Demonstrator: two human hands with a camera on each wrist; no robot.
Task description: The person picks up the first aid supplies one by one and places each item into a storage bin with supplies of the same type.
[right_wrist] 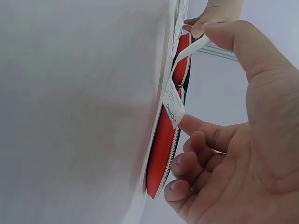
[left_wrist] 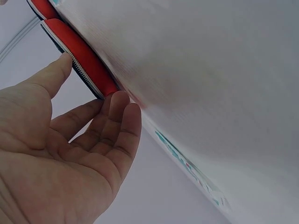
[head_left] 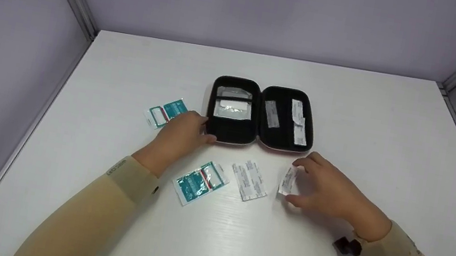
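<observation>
A zip case (head_left: 231, 134) lies spread open, black inside; the wrist views show its red outside and zip. My left hand (head_left: 183, 134) holds its front left corner, thumb on the front edge and fingers at the side. With thumb and index finger, my right hand (head_left: 331, 189) pinches a small white printed bandage packet (head_left: 288, 180) by its two ends. The packet bows between them in the right wrist view, low over the table. The case's left half has clear and white packets (head_left: 233, 109) under a dark band; white strips (head_left: 299, 124) sit in its right half.
Two more white printed packets (head_left: 249, 181) lie side by side on the white table (head_left: 208, 245). A teal and white packet (head_left: 200, 183) is left of them; another (head_left: 165, 113) lies partly behind the left hand. Purple-grey panels (head_left: 248, 6) enclose the table's back and sides.
</observation>
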